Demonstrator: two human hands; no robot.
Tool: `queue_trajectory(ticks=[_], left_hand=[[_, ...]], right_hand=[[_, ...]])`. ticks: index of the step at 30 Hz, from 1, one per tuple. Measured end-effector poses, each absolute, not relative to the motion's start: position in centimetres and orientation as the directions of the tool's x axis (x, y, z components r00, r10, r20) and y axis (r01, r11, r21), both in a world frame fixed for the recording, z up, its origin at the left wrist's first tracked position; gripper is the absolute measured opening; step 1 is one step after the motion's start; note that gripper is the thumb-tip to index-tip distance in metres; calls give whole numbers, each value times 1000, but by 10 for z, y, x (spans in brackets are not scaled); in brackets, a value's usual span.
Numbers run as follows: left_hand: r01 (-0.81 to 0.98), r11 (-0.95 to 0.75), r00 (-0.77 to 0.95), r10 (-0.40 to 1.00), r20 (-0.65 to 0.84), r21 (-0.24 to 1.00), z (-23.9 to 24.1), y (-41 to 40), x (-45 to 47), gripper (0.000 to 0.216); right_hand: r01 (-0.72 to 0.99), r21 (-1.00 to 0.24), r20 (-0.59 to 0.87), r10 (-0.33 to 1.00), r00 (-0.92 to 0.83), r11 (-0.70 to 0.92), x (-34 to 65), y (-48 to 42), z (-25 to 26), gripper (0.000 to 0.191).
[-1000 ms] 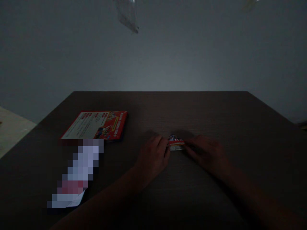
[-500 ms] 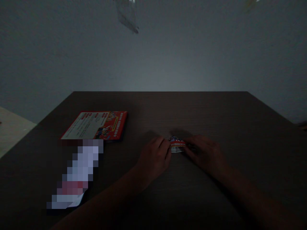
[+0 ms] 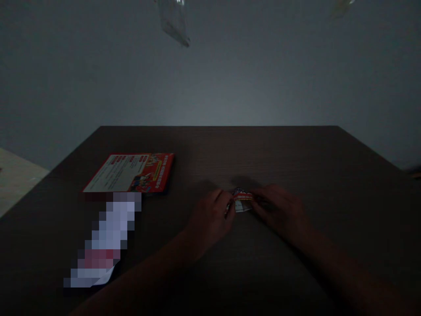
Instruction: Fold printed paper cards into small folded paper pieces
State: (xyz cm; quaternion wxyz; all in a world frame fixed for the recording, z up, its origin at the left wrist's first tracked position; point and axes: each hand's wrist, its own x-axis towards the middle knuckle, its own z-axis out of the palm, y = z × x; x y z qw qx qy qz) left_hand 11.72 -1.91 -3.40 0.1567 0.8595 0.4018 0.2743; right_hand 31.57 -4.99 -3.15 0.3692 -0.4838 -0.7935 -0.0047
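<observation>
A small folded piece of printed paper (image 3: 242,202), red and white, lies on the dark wooden table (image 3: 296,153) between my two hands. My left hand (image 3: 212,217) pinches its left end with curled fingers. Its right end is held by the closed fingers of my right hand (image 3: 279,210). Both hands rest on the tabletop in dim light.
A red and white printed booklet (image 3: 131,172) lies flat at the left of the table. Nearer me, a blurred-out white and pink sheet (image 3: 105,239) lies beside it. A grey wall rises behind the table's far edge.
Both hands have closed in slightly on the paper, which now looks narrower and more bunched. The booklet and the sheet have not moved.
</observation>
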Motion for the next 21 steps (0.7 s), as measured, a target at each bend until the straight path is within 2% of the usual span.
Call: queue_trajectory(ticks=[11,21], left_hand=[[554,-599,460,799,387,579,-31,-19,118,4],[528,-485,383,869,314,697,-35,-16,117,3]], right_hand=[[732,-358,612,738,-285,580,313,-50,-27,21],[671,-386,604,723,-335,633,312,-51,-24,30]])
